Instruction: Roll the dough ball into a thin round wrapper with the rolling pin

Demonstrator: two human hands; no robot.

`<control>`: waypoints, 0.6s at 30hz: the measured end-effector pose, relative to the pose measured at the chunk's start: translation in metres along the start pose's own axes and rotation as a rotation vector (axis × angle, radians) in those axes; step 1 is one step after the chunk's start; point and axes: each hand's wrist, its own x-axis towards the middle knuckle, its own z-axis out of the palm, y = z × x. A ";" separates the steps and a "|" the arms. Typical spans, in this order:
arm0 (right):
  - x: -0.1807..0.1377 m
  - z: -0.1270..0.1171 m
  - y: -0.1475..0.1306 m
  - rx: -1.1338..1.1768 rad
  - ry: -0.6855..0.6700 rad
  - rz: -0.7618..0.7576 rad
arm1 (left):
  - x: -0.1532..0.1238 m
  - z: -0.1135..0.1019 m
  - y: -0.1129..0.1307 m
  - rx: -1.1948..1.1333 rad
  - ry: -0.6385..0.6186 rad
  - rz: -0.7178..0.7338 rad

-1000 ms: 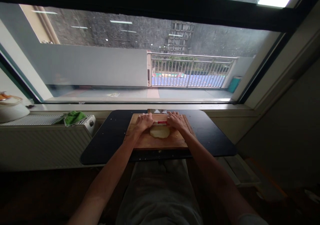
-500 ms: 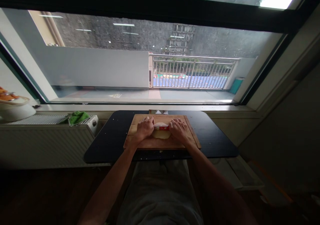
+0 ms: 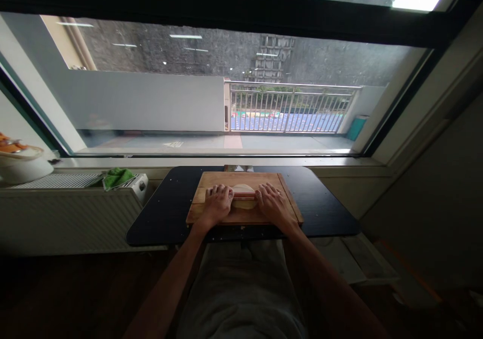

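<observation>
A flat, pale round of dough [image 3: 243, 204] lies on a wooden cutting board [image 3: 204, 179]. Across it rests a short red-and-white roller [image 3: 244, 195], blurred now, its exact kind unclear. My left hand [image 3: 219, 203] is closed over the roller's left end, knuckles up. At the right end, my right hand [image 3: 272, 200] has its fingers curled over the roller in the same way. Both palms hide the roller's ends. Dough shows on the far side and the near side of the roller.
The board sits on a black table [image 3: 162, 213] with a few crumbs. A small picture-like item [image 3: 239, 168] is at its far edge. A green cloth [image 3: 117, 178] lies on the radiator [image 3: 75, 218] at left, near a white container [image 3: 26, 165]. A window is ahead.
Both hands have moved slightly toward me with the roller. It has turned: its printed white-and-red side showed before, and a blurred reddish side faces up now.
</observation>
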 end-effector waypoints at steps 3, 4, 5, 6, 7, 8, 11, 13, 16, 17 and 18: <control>0.010 0.002 0.000 -0.009 -0.001 0.005 | 0.009 -0.001 -0.006 0.021 -0.008 0.048; 0.013 0.002 0.001 -0.016 0.004 0.003 | 0.012 -0.001 -0.008 0.024 -0.013 0.065; 0.017 0.003 0.001 -0.026 0.013 0.004 | 0.014 0.000 -0.010 0.027 -0.019 0.078; 0.021 0.004 0.001 -0.036 0.025 0.008 | 0.017 0.000 -0.012 0.030 -0.026 0.088; 0.024 0.004 0.001 -0.049 0.036 0.015 | 0.019 0.001 -0.014 0.032 -0.032 0.094; 0.027 0.005 0.002 -0.064 0.042 0.021 | 0.021 0.003 -0.016 0.032 -0.037 0.097; 0.033 0.005 0.004 -0.120 0.014 -0.001 | 0.028 0.007 -0.020 0.022 -0.044 0.097; 0.036 0.004 0.006 -0.157 -0.019 -0.049 | 0.032 0.009 -0.022 0.014 -0.052 0.096; 0.042 0.003 0.009 -0.195 -0.051 -0.084 | 0.039 0.011 -0.025 0.012 -0.079 0.097; 0.046 0.004 0.010 -0.202 -0.059 -0.082 | 0.042 0.010 -0.025 0.012 -0.088 0.097; 0.049 0.004 0.011 -0.208 -0.066 -0.075 | 0.044 0.010 -0.025 0.014 -0.095 0.093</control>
